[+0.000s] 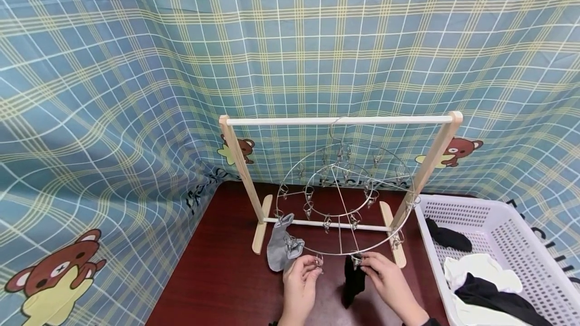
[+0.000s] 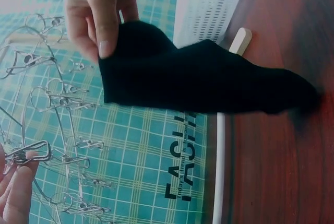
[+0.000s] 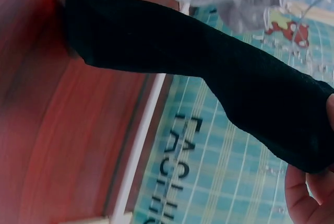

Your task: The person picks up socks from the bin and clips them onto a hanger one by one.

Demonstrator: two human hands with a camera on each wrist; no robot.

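Beware of dropping the black sock (image 1: 354, 282), pinched by the cuff in the right hand (image 1: 385, 276) at the round wire hanger's (image 1: 340, 254) 6 o'clock edge, onto the tabletop (image 1: 217, 265) through clamping too little fabric, or of tilting the hanger by tugging with the left hand (image 1: 300, 286), pinching a metal clip (image 1: 319, 261) towards 7 o'clock.

Hands (image 1: 300, 280) (image 1: 385, 275) at hanger (image 1: 342, 198), black sock (image 1: 353, 283)

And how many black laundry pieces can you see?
3: a sock in the right hand, a rear piece and a front piece in the basket; others may be hidden.
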